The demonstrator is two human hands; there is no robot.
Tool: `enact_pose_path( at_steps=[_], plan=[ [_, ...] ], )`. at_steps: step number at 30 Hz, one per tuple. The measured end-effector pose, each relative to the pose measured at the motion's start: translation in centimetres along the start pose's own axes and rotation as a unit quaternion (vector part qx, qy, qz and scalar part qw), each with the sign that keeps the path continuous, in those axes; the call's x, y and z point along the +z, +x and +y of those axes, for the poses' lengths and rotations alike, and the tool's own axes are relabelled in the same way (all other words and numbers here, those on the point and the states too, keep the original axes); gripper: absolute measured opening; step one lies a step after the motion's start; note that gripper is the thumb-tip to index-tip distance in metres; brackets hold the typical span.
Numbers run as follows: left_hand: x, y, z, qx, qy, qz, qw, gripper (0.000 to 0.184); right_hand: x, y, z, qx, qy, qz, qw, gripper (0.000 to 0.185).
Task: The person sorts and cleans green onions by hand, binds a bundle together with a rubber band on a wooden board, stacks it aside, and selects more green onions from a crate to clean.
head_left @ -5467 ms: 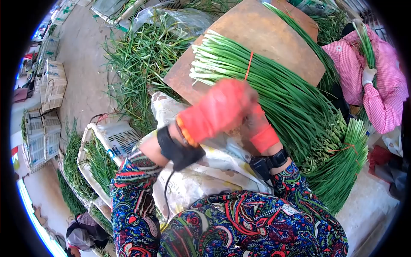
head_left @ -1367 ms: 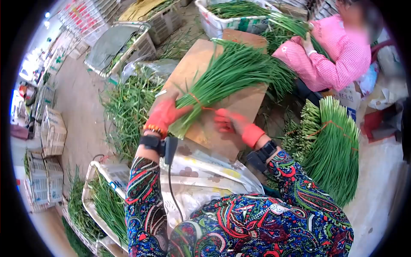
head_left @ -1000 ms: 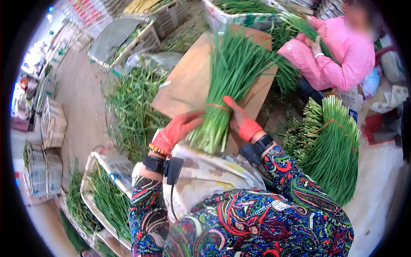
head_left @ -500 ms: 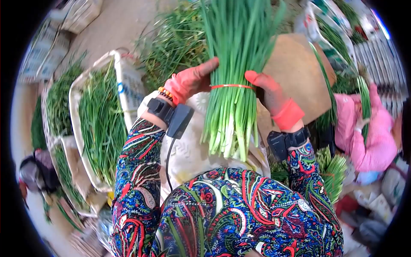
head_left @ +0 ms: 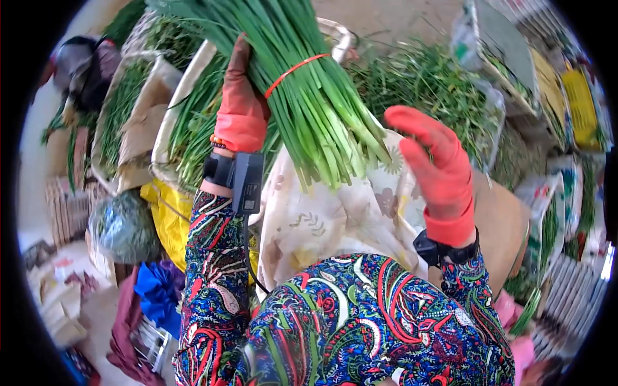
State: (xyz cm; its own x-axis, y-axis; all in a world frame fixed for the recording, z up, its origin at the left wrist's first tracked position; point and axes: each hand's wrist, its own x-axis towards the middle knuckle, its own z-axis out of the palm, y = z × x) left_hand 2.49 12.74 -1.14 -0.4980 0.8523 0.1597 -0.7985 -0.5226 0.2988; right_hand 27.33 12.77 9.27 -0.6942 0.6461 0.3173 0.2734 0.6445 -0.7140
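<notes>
A bunch of garlic chives hangs tilted in front of me, pale cut ends toward the lower right. Around its middle runs a red band. My left hand, in a red rubber glove with dark stained fingers, grips the bunch from its left side; some of those fingers are hidden behind the leaves. My right hand, gloved the same way, is off the bunch to the right of the cut ends. Its thumb and fingers are apart with nothing between them. Below the bunch, a pale patterned cloth covers my lap.
Long white baskets of chives stand at the left. Loose greens are heaped ahead. A brown board lies right of my lap. A yellow bag and a wrapped green bundle sit at the left. Part of a person in pink shows lower right.
The bunch has moved left and turned, its cut ends now toward the lower right. My right hand has let go and drawn away from it. The view has swung left.
</notes>
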Motion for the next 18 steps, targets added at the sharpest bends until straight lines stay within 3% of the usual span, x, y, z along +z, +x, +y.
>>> enact_pose_path(
  at_steps=[2, 4, 8, 10, 11, 12, 13, 16, 18],
  plan=[
    [-2.5, -0.4, 1.5, 0.044, -0.045, 0.022, 0.998, 0.036, 1.8, 1.8, -2.1, -0.167, -0.161, -0.076, 0.97, 0.035],
    [-3.6, -2.3, 3.3, 0.066, -0.046, 0.0, 0.997, 0.037, 3.8, 2.8, -1.7, -0.238, -0.24, -0.123, 0.933, 0.037],
    [-4.0, -6.1, 4.7, 0.13, 0.008, 0.094, 0.987, 0.038, 6.8, 3.3, 1.1, -0.336, -0.194, -0.132, 0.912, 0.019],
    [-4.6, -8.0, 4.9, 0.144, 0.005, 0.083, 0.986, 0.04, 6.7, 3.3, 1.2, -0.324, -0.183, -0.159, 0.914, 0.012],
    [-4.6, -8.8, 4.9, 0.173, 0.03, 0.16, 0.971, 0.042, 6.2, 3.2, 1.3, -0.311, -0.174, -0.181, 0.917, 0.012],
    [-4.7, -9.4, 5.0, 0.195, 0.016, 0.156, 0.968, 0.043, 5.6, 3.1, 1.6, -0.297, -0.164, -0.202, 0.919, 0.012],
    [-4.9, -10.1, 5.2, 0.217, 0.003, 0.153, 0.964, 0.043, 4.5, 3.1, 2.1, -0.281, -0.119, -0.268, 0.914, 0.014],
    [-5.8, -12.3, 6.8, 0.262, 0.003, 0.165, 0.951, 0.044, 3.3, 3.3, 2.9, -0.173, 0.015, -0.329, 0.928, 0.017],
    [-7.5, -14.6, 8.9, 0.261, -0.004, 0.168, 0.951, 0.045, 5.0, 2.9, 1.1, -0.182, 0.049, -0.262, 0.946, 0.03]
  ],
)
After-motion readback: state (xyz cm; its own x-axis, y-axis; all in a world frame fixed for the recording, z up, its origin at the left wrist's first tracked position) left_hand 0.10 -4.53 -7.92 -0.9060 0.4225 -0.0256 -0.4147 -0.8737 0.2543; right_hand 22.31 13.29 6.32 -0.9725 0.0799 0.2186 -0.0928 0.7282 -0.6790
